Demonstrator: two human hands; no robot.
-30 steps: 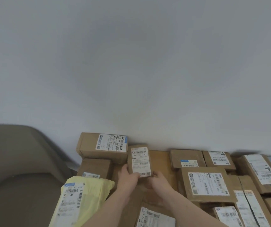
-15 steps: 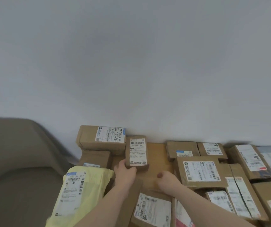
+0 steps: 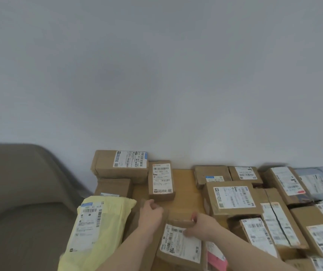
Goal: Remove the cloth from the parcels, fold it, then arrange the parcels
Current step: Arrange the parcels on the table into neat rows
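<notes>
You are in the arranging step: no cloth shows over the parcels or anywhere else in view, so the uncovering and folding look finished, though the folded cloth itself may simply lie out of frame.

Your left hand [image 3: 150, 213] sits just short of the small upright-labelled box [image 3: 161, 180], fingers loosely curled and holding nothing; the box stands free on the wooden surface [image 3: 184, 194] just beyond your knuckles. Your right hand [image 3: 202, 224] rests on the far end of the flat labelled box [image 3: 180, 244] lying between your forearms, fingers curled over its top edge in what looks like a grip.

Your next move, as I judge it, is to bring that flat box forward into the bare strip ahead of your hands, squaring it against the small box and the large box [image 3: 233, 200] to the right of your right hand. Get a firmer two-sided hold first, because a one-edge grip may let it swing.

Counted: one yellow mailer bag [image 3: 98, 229] left of your left hand, two brown boxes stacked beyond it, the small box, the flat box, and roughly nine or ten more parcels to the right of your right hand, where blur makes the tally uncertain. One grey-blue bag [image 3: 319, 182] lies farthest right.
</notes>
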